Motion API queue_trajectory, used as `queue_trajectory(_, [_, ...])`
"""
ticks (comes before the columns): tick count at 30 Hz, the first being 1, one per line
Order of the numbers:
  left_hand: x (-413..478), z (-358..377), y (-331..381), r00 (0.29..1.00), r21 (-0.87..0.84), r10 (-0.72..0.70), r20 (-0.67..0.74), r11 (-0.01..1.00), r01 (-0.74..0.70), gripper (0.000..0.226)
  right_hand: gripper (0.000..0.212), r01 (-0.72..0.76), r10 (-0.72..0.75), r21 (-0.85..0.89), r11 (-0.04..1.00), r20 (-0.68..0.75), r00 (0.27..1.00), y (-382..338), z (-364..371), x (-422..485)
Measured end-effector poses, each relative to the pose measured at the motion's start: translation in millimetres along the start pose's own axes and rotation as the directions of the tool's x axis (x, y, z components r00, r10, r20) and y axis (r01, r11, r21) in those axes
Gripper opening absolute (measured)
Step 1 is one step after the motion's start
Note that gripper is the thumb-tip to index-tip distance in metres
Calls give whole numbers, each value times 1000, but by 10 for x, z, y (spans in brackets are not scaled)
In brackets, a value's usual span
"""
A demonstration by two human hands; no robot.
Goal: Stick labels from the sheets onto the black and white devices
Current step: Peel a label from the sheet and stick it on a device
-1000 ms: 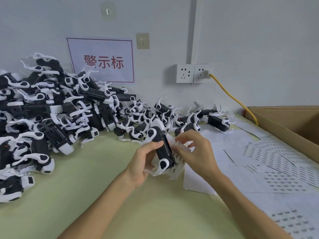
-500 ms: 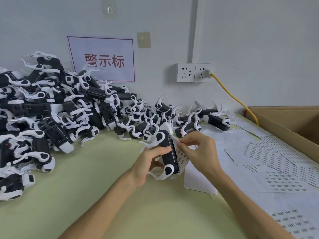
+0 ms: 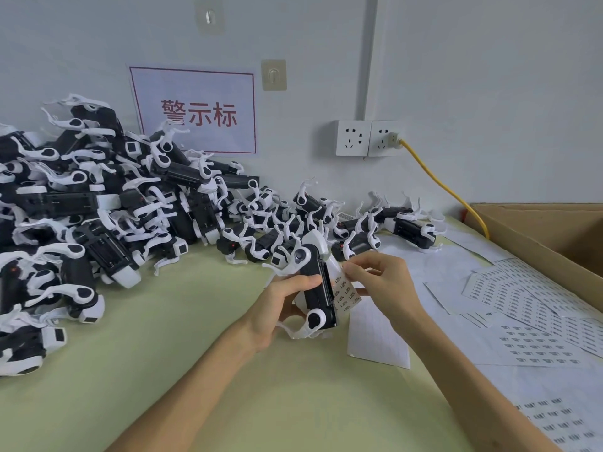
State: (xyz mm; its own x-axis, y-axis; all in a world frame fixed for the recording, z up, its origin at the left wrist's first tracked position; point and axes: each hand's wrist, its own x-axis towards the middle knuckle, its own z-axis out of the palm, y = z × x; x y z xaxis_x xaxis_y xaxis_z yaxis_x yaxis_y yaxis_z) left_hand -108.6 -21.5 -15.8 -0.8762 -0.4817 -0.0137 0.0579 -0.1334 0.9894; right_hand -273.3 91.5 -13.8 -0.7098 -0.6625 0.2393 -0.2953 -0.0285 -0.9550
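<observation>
Pale grey wall [image 3: 489, 76] behind a light green table [image 3: 195, 337], softly and evenly lit.
A sign [image 3: 195, 138] with red characters in a red border is stuck to the wall, with a hook [image 3: 209, 16] above it and a second hook [image 3: 273, 75] by its upper right corner. A vertical duct [image 3: 368, 53] runs down to two white sockets [image 3: 353, 138]. A yellow cable [image 3: 440, 184] is plugged into the right one and slopes down toward a cardboard box [image 3: 538, 230] at the table's right.

Your left hand [image 3: 277, 309] hides its fingers behind the device [image 3: 315, 282]. The print on the label strip [image 3: 347, 295] is too small to read. The pile [image 3: 81, 216] runs off the left edge, the box [image 3: 535, 230] off the right.
</observation>
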Motion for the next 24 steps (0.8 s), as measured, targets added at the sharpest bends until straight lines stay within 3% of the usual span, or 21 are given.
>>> queue_trajectory(5, [14,-10,2,997,18,12,-70,1000,-11,58,10,-20,31,108,994,-97,995,20,-30,36])
queue_trajectory(9, [41,-23,13,990,28,-10,-141,1000,14,29,8,28,-12,175,984,-90,996,6,-53,37])
queue_trajectory(12, [67,-49,12,967,53,29,-253,998,-16,30,11,61,-53,181,982,-49,997,2,-35,25])
queue_trajectory(15, [53,-51,63,940,60,133,-315,991,-120,9,11,66,-62,202,977,-27,998,5,-35,22])
queue_trajectory(16, [60,-70,59,928,76,180,-327,984,-164,17,10,67,-64,206,976,-22,998,8,-37,24])
queue_trajectory(19, [47,-114,73,846,102,327,-422,944,-314,7,13,72,-72,177,982,-4,997,15,-39,39])
queue_trajectory(21, [22,-150,103,824,92,388,-413,918,-386,23,16,80,-83,145,986,15,996,28,-30,43])
queue_trajectory(24, [27,-198,132,901,20,352,-253,933,-359,38,26,145,-147,32,989,46,988,55,-4,32])
